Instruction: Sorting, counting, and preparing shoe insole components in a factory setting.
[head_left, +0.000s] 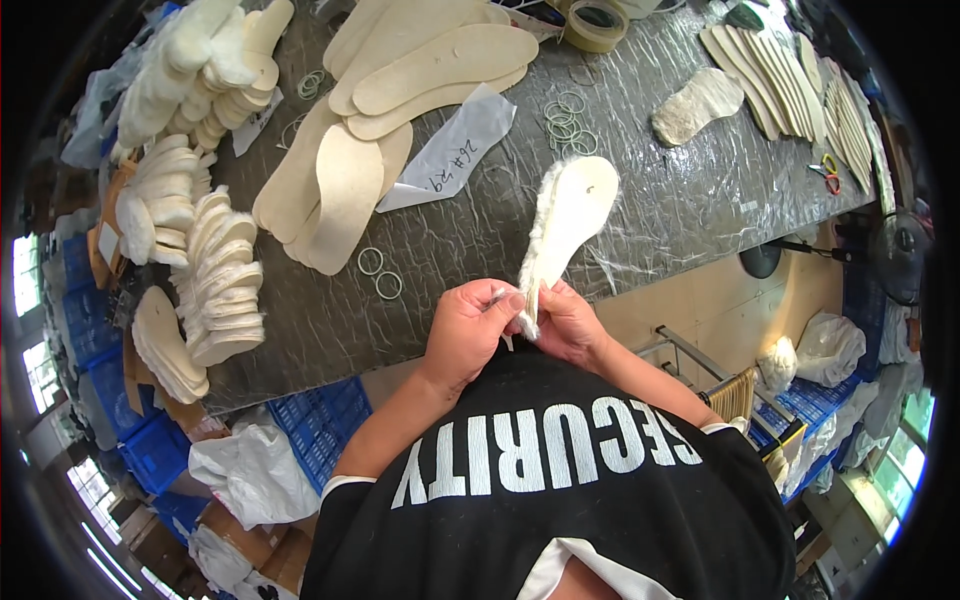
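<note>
A cream insole with a fluffy fleece edge (578,210) stands tilted just past the table's front edge, its narrow end down between my hands. My right hand (568,322) is closed on that lower end from the right, thumb against the flat face. My left hand (473,325) is closed at the fleece edge from the left, thumb and fingers pinched together. A small pale bit shows by the left fingertips, too small to name. Left of my hands, two loose pale rubber bands (380,275) lie on the dark table (460,240).
Flat insoles (350,180) lie piled with a marked plastic scrap (455,150). Fleece insoles (220,275) are stacked at left. Beyond lie rubber bands (565,120), a tape roll (595,25) and a single insole (698,105). Scissors (828,173) rest near insole rows (765,80) at right.
</note>
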